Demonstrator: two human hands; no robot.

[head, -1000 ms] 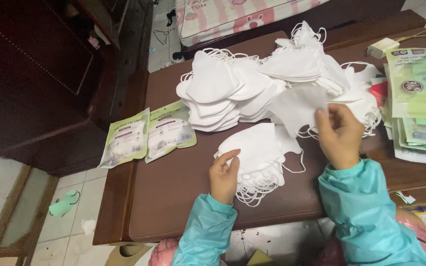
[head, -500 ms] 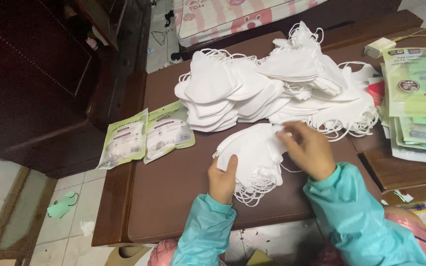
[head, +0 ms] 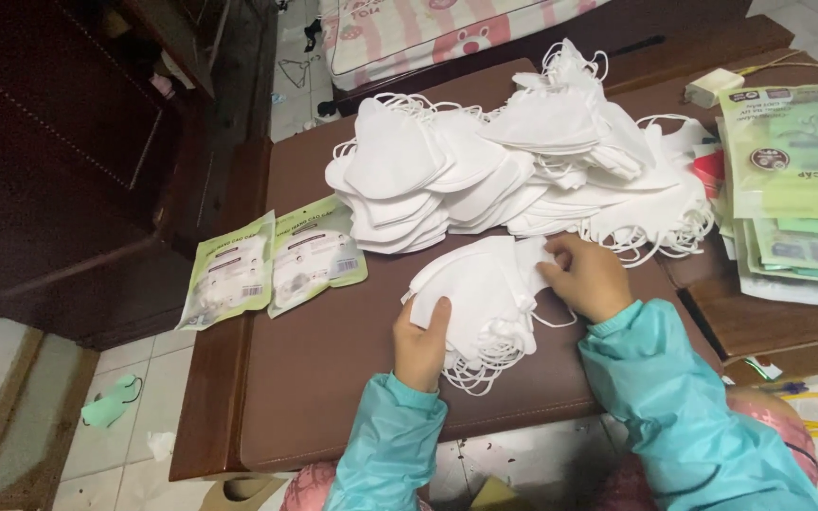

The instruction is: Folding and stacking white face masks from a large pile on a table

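The small stack of folded white fabric face masks [head: 480, 293] lies on the brown padded worktop [head: 324, 378] between my hands. My left hand [head: 420, 345] rests flat on its near-left edge, fingers extended. My right hand [head: 587, 276] pinches its far-right corner; long axis runs left-near to right-far.

floor [head: 134, 378]: pale tiles, green scrap lying there | left: dark wood cabinet [head: 59, 161] | centre: brown table [head: 333, 378] | top: pink striped cushion [head: 447, 33] | light: dim, indoor
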